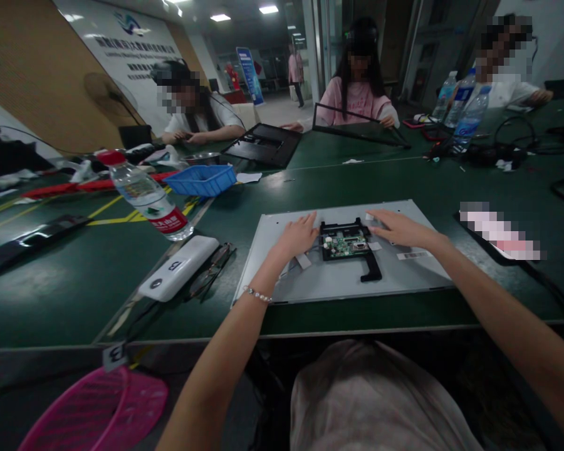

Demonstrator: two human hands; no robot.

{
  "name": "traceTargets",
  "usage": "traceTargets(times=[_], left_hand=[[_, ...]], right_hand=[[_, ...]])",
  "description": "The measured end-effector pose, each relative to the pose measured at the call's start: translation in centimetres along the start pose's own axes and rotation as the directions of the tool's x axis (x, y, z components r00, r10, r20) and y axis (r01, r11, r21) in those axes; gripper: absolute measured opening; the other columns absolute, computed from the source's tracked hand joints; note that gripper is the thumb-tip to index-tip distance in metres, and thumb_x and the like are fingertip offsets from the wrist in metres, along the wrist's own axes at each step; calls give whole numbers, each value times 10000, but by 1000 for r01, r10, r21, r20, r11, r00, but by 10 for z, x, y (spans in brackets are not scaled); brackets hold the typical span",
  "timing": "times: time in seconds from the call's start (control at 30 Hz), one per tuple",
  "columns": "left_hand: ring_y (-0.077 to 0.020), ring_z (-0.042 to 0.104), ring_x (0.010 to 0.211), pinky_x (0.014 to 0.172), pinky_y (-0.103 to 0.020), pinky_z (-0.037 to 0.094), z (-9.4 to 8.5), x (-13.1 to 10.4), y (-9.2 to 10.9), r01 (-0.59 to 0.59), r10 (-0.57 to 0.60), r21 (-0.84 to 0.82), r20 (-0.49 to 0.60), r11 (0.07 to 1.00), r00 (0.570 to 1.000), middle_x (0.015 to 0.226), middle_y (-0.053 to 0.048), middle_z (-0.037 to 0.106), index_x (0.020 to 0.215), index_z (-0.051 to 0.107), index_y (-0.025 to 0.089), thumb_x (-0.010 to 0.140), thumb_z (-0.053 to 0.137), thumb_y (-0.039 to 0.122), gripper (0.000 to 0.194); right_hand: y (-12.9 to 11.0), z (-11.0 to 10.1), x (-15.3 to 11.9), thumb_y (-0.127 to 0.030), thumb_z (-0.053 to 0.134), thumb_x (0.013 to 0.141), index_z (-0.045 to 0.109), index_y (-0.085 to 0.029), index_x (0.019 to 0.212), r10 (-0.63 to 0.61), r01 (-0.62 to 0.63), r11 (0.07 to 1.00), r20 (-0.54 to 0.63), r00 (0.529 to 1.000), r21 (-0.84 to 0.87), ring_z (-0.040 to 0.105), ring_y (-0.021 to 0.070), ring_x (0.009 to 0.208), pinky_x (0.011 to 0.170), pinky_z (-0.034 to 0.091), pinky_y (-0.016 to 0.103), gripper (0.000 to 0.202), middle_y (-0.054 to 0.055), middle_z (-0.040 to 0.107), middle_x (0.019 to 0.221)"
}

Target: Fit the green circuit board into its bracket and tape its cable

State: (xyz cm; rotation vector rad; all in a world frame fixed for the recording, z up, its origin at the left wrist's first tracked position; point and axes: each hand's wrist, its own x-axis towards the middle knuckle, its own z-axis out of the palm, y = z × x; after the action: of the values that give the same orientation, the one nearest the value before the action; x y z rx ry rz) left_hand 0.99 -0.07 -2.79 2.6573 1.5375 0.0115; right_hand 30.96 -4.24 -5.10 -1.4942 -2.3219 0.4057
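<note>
A flat silver panel lies on the green table in front of me, like the back of a display. On its middle rests a black plastic bracket holding a green circuit board. My left hand lies on the panel just left of the bracket, fingers stretched out and holding nothing. To the right, my right hand is open too, its fingertips beside the bracket's upper right corner. White labels or tape pieces and a thin cable show near the board. Whether either hand touches the bracket, I cannot tell.
Left of the panel are glasses, a white power bank, a water bottle and a blue tray. A phone lies right. Across the table, a person holds a black frame. A pink basket stands below.
</note>
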Motion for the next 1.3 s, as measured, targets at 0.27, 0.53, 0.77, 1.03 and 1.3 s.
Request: traceTargets(times=[0.27, 0.53, 0.77, 1.03, 1.3], left_hand=[[-278, 278, 1406, 1106, -567, 220, 1, -5, 2, 28, -29, -7, -5, 1000, 1000, 1524, -133, 303, 1478, 219, 160, 973, 261, 355, 542], [-267, 323, 1382, 1108, -576, 204, -5, -8, 7, 41, -41, -13, -28, 999, 999, 1490, -136, 370, 1460, 260, 171, 984, 251, 338, 504], [-294, 476, 1252, 1045, -484, 334, -15, -11, 3, 114, -101, 102, -127, 988, 987, 1392, -146, 484, 1402, 375, 191, 969, 330, 390, 480], [-248, 652, 886, 744, -292, 468, -39, -15, -21, 166, -163, 120, -42, 979, 986, 891, -111, 701, 868, 677, 170, 919, 341, 564, 520], [-114, 640, 542, 558, -206, 462, -44, -22, -31, 55, 1, -275, 196, 960, 981, 859, -10, 715, 967, 642, 194, 823, 526, 370, 256]], right_hand=[[-29, -21, -10, -395, 629, 757, 702, -230, 1015, -56, 41, 991, 119, 991, 124, 587, 259, 1001, 863, 475, 381, 314, 79, 639, 1090], [-23, -21, -8, -368, 622, 762, 696, -210, 848, 50, -103, 970, 235, 971, 220, 653, 219, 810, 716, 508, 324, 195, 47, 716, 869], [11, -27, -10, -352, 628, 769, 711, -208, 847, 256, -262, 962, 83, 963, 74, 671, 241, 815, 727, 522, 348, 184, 63, 726, 866], [16, -19, -5, -380, 546, 840, 657, -160, 1136, 153, -168, 981, -142, 978, -98, 572, 309, 1107, 959, 449, 456, 385, 137, 628, 1191], [3, 2, 6, -378, 464, 899, 583, -205, 1268, -14, 1, 994, -122, 992, -108, 530, 301, 1193, 1020, 406, 479, 425, 107, 592, 1294]])
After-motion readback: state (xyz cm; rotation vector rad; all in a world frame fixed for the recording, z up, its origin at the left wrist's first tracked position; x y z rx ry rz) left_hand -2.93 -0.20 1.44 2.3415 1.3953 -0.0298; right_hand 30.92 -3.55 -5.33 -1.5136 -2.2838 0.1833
